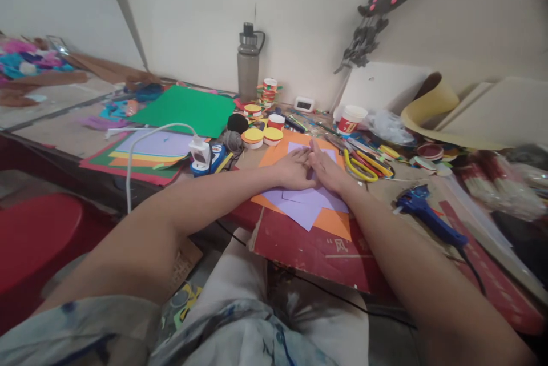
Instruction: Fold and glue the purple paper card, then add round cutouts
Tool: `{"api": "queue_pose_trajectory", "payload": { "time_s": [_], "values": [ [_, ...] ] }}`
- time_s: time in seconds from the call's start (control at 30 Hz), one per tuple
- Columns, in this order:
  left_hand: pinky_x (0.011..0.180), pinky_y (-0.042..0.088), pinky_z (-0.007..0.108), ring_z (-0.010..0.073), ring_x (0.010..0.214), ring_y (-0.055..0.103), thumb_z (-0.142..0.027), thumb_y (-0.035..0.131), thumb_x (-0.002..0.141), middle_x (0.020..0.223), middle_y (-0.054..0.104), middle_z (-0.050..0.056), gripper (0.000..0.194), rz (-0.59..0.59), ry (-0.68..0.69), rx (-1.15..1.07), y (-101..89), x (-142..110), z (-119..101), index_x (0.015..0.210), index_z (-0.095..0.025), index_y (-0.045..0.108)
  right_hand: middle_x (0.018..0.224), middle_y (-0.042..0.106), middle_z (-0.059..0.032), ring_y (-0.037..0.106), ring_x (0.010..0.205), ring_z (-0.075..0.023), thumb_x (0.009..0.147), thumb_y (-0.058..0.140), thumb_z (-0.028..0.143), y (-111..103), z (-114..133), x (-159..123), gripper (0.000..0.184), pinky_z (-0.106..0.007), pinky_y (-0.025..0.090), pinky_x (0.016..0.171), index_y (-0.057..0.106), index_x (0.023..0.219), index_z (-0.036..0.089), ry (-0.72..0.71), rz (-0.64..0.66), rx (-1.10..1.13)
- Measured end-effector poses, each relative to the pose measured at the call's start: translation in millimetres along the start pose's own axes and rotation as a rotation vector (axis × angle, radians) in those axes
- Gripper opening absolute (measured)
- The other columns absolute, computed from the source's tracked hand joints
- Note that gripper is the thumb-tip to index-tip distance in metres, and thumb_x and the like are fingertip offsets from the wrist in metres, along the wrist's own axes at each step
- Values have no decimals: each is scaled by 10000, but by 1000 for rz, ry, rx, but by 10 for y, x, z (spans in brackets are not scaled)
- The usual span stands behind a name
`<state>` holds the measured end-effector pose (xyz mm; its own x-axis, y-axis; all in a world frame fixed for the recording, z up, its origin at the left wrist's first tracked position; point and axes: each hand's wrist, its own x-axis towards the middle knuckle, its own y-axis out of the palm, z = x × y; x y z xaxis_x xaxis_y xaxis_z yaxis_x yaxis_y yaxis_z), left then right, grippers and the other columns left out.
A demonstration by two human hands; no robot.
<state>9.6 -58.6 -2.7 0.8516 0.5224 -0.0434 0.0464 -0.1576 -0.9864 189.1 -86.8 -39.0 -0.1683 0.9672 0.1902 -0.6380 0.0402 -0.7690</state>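
Observation:
Sheets of purple paper (pixel 305 213) lie over orange paper (pixel 338 223) at the middle of the table's front. My left hand (pixel 294 172) rests flat on the purple paper, palm down, its fingers pointing right. Against its fingertips, my right hand (pixel 324 168) is set down with fingers stretched out and pointing away from me. The hands touch, and they cover part of the paper. I see nothing held in either one. Just right of them lie yellow-handled scissors (pixel 358 167).
A blue glue gun (pixel 428 214) lies to the right, its cord trailing off the table. Yellow-topped round pots (pixel 252 137) and a water bottle (pixel 248 66) stand behind. Green paper (pixel 184 108) and a blue power strip (pixel 209 163) with a white plug are at left.

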Motion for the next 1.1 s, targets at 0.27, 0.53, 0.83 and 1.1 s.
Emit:
{"api": "queue_pose_trajectory", "payload": {
  "time_s": [0.27, 0.53, 0.83, 1.1],
  "values": [
    [1433, 130, 479, 336, 1757, 120, -742, 399, 1046, 1846, 137, 246, 1053, 32, -54, -38, -86, -142, -34, 1757, 12, 213, 1535, 677, -220, 620, 1472, -356, 906, 561, 810, -11, -11, 16, 819, -593, 453, 1268, 632, 1442, 195, 51, -353, 217],
    [1391, 291, 439, 330, 1673, 381, -531, 478, 1121, 1747, 447, 234, 704, -183, -86, -119, -147, -126, -54, 1599, -18, 540, 780, 735, -35, 673, 753, -234, 841, 731, 564, -298, 213, -69, 321, -442, 598, 786, 705, 817, 245, 71, -690, 274],
    [931, 567, 316, 175, 1003, 714, -357, 593, 1088, 1123, 805, 75, 243, -606, -72, -736, -179, -46, 5, 1107, -166, 742, 826, 781, -43, 716, 761, -221, 818, 745, 574, -270, 474, -104, 340, -428, 628, 766, 769, 863, 237, 37, -425, 553],
    [714, 490, 241, 101, 698, 595, -347, 619, 1047, 784, 694, -9, 266, -583, 1, -1017, -243, -76, 53, 850, -178, 675, 849, 788, -66, 729, 809, -228, 874, 720, 773, -255, 526, -138, 549, -427, 633, 807, 797, 858, 230, -1, -326, 652]
  ]
}}
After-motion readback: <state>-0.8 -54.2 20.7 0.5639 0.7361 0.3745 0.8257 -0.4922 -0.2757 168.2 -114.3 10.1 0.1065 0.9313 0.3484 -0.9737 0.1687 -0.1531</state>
